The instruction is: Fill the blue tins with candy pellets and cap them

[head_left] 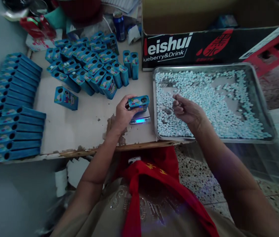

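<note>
- Pale blue and white oval pellets (203, 120) lie in a shallow rectangular metal tray (258, 93).
- The left hand (124, 113), just left of the tray, grips a small blue printed box (139, 100) with a dark round opening.
- This box is above a small flat scale (143, 115) with lit display, also beside the tray.
- The right hand (188, 110) is over the tray's left part, fingers curled together; I cannot tell whether they pinch pellets.
</note>
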A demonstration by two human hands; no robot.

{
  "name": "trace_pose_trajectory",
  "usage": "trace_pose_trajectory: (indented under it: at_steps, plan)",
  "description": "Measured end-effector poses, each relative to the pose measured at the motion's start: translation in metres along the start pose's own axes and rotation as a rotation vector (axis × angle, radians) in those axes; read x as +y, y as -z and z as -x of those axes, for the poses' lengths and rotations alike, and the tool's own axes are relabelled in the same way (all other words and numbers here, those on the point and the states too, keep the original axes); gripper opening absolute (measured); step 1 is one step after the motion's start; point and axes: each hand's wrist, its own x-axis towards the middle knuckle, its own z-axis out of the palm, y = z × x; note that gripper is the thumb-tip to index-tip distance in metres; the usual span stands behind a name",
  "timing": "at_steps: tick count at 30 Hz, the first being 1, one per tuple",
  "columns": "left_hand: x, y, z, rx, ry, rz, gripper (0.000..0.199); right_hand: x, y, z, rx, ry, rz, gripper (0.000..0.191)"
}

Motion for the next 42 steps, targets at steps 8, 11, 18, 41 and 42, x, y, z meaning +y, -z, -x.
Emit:
trace_pose_trajectory:
  at_steps: [8, 11, 18, 41, 42]
  plan:
    - [0.018, 0.052, 0.016, 0.096, 0.002, -0.128, 0.074, -0.020, -0.026, 0.007, -0.027, 0.018, 0.202, 0.017]
    - [0.027, 0.069, 0.019, 0.163, 0.039, -0.155, 0.053, -0.030, -0.029, 0.010, -0.039, 0.014, 0.273, 0.016]
    - [0.044, 0.071, 0.015, 0.182, 0.007, -0.200, 0.042, -0.037, -0.055, 0.020, -0.099, 0.177, 0.409, 0.032]
    - [-0.004, 0.016, 0.024, 0.050, 0.040, -0.118, 0.073, -0.052, -0.041, 0.010, -0.260, 0.459, 0.839, 0.014]
    - [-0.003, 0.010, 0.020, 0.032, 0.042, -0.103, 0.064, -0.049, -0.034, 0.011, -0.234, 0.525, 0.938, 0.016]
